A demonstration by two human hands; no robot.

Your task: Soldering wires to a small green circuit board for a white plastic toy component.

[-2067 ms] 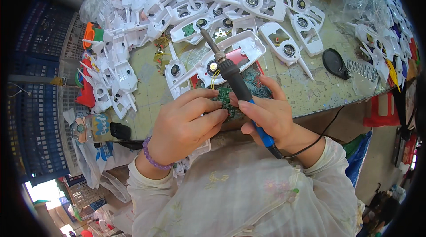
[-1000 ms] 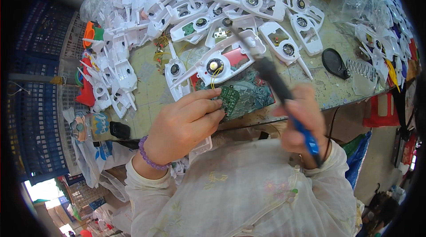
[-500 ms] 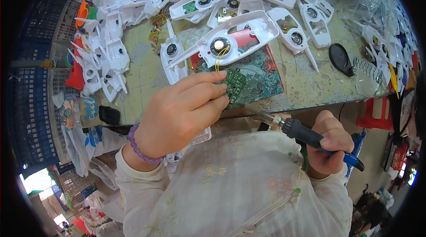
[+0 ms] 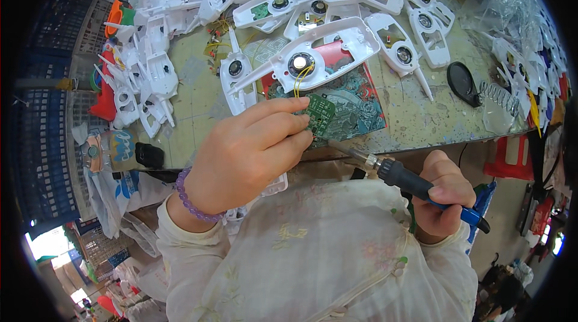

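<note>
My left hand point(image 4: 253, 144), a purple bead bracelet at its wrist, pinches a small green circuit board point(image 4: 321, 115) by its left edge. Thin yellow wires point(image 4: 304, 80) run from the board up to the round speaker in a white plastic housing point(image 4: 355, 42). That housing lies on a patterned dark green and red mat point(image 4: 361, 105) near the table's front edge. My right hand point(image 4: 445, 192) is closed round a soldering iron point(image 4: 409, 179) with a black and blue handle. The iron points left, its tip close below the board; whether they touch I cannot tell.
Many similar white housings point(image 4: 274, 6) are piled at the back and on the left point(image 4: 159, 75). A black oval lid point(image 4: 462, 80) and a coiled metal spring holder point(image 4: 498, 95) lie to the right. Clear plastic bags point(image 4: 503, 9) are heaped at the far right. A red stool point(image 4: 510, 156) stands below the table.
Hardly anything differs. The soldering iron's handle end has dipped slightly, its tip still near the board's lower edge. My left hand keeps its pinch on the circuit board.
</note>
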